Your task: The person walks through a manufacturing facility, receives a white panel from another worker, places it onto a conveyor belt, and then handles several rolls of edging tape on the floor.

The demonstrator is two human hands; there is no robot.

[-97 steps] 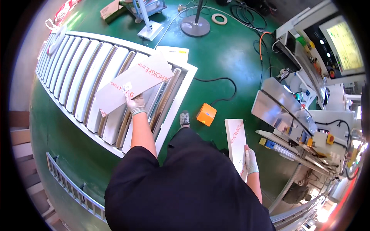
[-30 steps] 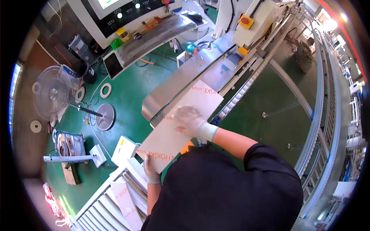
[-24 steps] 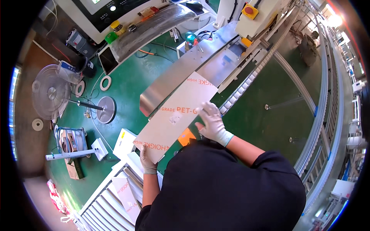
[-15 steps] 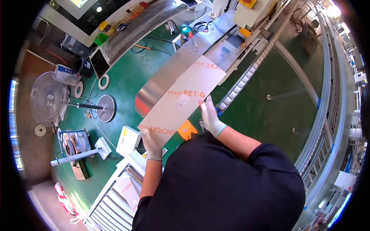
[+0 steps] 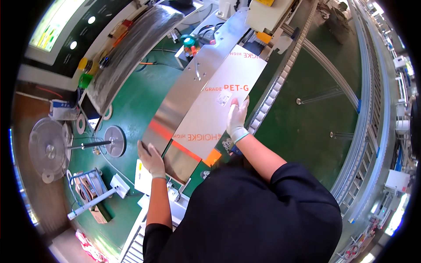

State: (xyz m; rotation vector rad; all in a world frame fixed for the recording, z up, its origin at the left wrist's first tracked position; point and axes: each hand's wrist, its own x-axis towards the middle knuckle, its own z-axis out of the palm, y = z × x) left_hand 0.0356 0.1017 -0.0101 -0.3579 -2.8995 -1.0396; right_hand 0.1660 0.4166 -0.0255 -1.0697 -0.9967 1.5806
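A long white plastic sheet (image 5: pixel 206 115) with orange printing and a small pale label lies slanting along the metal table (image 5: pixel 177 107). My right hand (image 5: pixel 238 117), in a thin pale glove, holds the sheet's right edge, its thumb on top. My left hand (image 5: pixel 151 160), gloved too, is off the sheet. Its fingers are spread at the near left corner of the metal table; whether they touch the metal I cannot tell. Bare metal with a red reflected band shows between the sheet's near end and my left hand.
A roller conveyor (image 5: pixel 133 245) runs at the lower left, beside a white box (image 5: pixel 142 177). Left of the table stand a fan (image 5: pixel 50 151) and its round base (image 5: pixel 115 141). A control panel (image 5: pixel 66 39) is at upper left. A roller track (image 5: pixel 274 94) borders the table's right side.
The sheet has moved up and right onto the metal table. My left hand has let go of its near end and shifted left; my right hand still holds the edge.
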